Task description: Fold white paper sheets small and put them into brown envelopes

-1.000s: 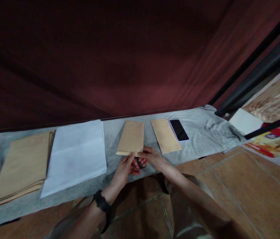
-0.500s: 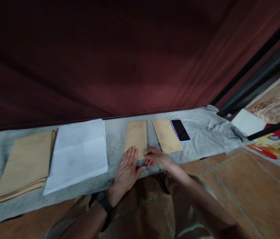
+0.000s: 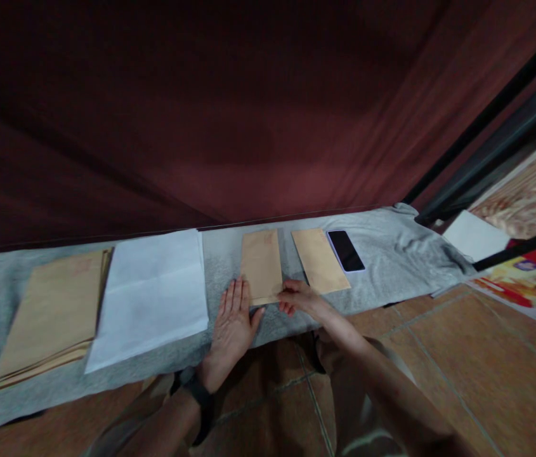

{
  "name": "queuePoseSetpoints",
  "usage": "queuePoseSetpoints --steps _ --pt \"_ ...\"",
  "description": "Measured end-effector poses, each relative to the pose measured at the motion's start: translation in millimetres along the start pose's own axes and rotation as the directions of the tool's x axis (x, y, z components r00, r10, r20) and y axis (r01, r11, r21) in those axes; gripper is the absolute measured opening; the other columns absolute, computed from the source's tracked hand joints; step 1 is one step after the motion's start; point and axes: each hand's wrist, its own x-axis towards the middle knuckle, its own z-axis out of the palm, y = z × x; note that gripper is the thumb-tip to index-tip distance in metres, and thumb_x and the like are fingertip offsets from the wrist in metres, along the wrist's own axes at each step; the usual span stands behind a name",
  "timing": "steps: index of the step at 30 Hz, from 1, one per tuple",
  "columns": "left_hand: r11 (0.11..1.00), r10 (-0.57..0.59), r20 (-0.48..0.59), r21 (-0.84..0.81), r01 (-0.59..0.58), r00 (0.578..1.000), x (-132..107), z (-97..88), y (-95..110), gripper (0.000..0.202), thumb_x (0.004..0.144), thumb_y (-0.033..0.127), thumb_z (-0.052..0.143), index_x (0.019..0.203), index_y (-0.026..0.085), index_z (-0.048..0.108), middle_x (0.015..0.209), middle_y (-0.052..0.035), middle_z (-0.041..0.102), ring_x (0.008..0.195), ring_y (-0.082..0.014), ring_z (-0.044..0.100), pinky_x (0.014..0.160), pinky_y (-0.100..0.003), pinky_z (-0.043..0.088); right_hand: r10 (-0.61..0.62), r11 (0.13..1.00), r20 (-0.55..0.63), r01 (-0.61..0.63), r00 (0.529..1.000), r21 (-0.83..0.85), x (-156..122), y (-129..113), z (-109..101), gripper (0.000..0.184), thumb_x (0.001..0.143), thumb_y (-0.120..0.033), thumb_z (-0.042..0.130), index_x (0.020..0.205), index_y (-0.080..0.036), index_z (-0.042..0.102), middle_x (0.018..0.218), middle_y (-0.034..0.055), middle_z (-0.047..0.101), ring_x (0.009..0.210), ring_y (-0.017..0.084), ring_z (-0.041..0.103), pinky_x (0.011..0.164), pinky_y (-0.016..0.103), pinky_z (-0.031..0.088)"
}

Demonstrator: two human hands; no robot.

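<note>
Showing its near fold uncovered (apparently smoothed down), the narrow, rectangular brown-paper envelope (image 3: 262, 263) lies on the soft grey fabric (image 3: 222, 254). The left hand (image 3: 233, 327) has slid to its left edge, fingers straight, gripping nothing; the right hand (image 3: 299, 296), fingers curled, pinches its near-right corner.

Matt grey cloth (image 3: 391, 254) forms the surface, wrinkled toward its right end. Near the left end, a dull brown paper stack (image 3: 53, 311) and smooth white paper sheets (image 3: 151, 298). Near the front edge's middle, a matt paper envelope (image 3: 262, 263). Behind the back edge, dull red fabric (image 3: 229, 139).
</note>
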Motion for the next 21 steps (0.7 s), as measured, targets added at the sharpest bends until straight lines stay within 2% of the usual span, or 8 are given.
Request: queuePoseSetpoints --steps 3,6,11,14,16,18,19,21 --pt "0.996 0.085 0.012 0.014 -0.085 0.996 7.9 -11.0 7.7 0.067 0.1 0.04 0.042 0.157 0.006 0.032 0.162 -0.0192 0.036 0.149 -0.0335 0.037 0.119 -0.05 0.033 -0.082 0.996 -0.01 0.081 0.997 -0.037 2.3 -3.5 3.6 0.02 0.077 -0.038 0.072 0.073 -0.023 0.06 0.057 -0.0026 0.063 0.048 0.013 0.055 0.047 0.024 0.044" --pt "0.992 0.096 0.023 0.077 -0.098 0.995 16.6 -21.8 16.4 0.059 0.1 0.029 0.042 0.155 0.01 0.037 0.156 -0.0172 0.047 0.135 -0.0329 0.051 0.109 -0.046 0.043 -0.161 0.984 -0.029 0.158 0.987 -0.08 5.9 -3.6 11.3 0.02 0.08 -0.038 0.07 0.074 -0.023 0.058 0.057 -0.0047 0.06 0.049 0.012 0.052 0.049 0.024 0.041" --pt "0.989 0.06 0.046 0.13 -0.065 0.997 30.6 -34.2 28.2 0.056 0.096 0.014 0.041 0.152 0.012 0.043 0.124 -0.0165 0.067 0.108 -0.0287 0.063 0.09 -0.041 0.052 -0.254 0.967 -0.053 0.251 0.966 -0.05 6.5 -11.0 21.9 0.025 0.084 -0.046 0.068 0.078 -0.024 0.059 0.06 -0.005 0.06 0.054 0.012 0.053 0.054 0.024 0.042" --pt "1.0 -0.023 0.003 0.012 0.023 1.0 40.7 -37.0 25.7 0.054 0.097 0.014 0.039 0.15 0.016 0.046 0.116 -0.0143 0.067 0.108 -0.0266 0.063 0.083 -0.035 0.054 -0.258 0.962 -0.04 0.26 0.965 0.084 7.3 -18.2 23.3 0.04 0.087 -0.063 0.063 0.082 -0.023 0.061 0.069 -0.0007 0.066 0.059 0.014 0.058 0.059 0.026 0.047" --pt "0.974 -0.138 -0.069 -0.189 0.123 0.988 48.3 -36.4 18.1 0.044 0.099 0.023 0.041 0.141 0.018 0.056 0.115 -0.0135 0.066 0.108 -0.0261 0.064 0.081 -0.034 0.055 -0.212 0.963 -0.053 0.218 0.976 0.16 9.4 -19.5 22.9 0.048 0.087 -0.07 0.058 0.088 -0.022 0.064 0.076 0.002 0.069 0.062 0.014 0.06 0.06 0.027 0.05" --pt "0.852 -0.328 -0.117 -0.465 0.24 0.937 55.2 -34.1 9.2 0.035 0.1 0.036 0.045 0.118 0.017 0.068 0.107 -0.0124 0.066 0.098 -0.0247 0.066 0.077 -0.033 0.055 -0.136 0.968 -0.086 0.151 0.987 0.202 11.7 -17.3 22.8 0.047 0.086 -0.068 0.061 0.091 -0.021 0.065 0.078 0.0019 0.069 0.062 0.013 0.06 0.059 0.026 0.05" --pt "0.738 -0.435 -0.102 -0.609 0.29 0.895 57.8 -32.6 5.7 0.036 0.098 0.044 0.048 0.107 0.017 0.071 0.101 -0.0114 0.066 0.09 -0.0231 0.067 0.072 -0.032 0.055 -0.099 0.97 -0.092 0.117 0.991 0.214 12.4 -15.3 23.3 0.045 0.084 -0.065 0.065 0.092 -0.021 0.065 0.078 0.0015 0.069 0.062 0.013 0.06 0.059 0.026 0.05" --pt "0.415 -0.6 0.024 -0.845 0.337 0.8 60.8 -30.0 3.0 0.042 0.092 0.055 0.056 0.098 0.016 0.07 0.094 -0.0088 0.068 0.075 -0.0194 0.066 0.063 -0.03 0.054 -0.048 0.968 -0.067 0.063 0.997 0.241 12.5 -10.8 25.6 0.041 0.081 -0.059 0.073 0.093 -0.02 0.066 0.081 0.0014 0.069 0.064 0.012 0.061 0.06 0.025 0.051"
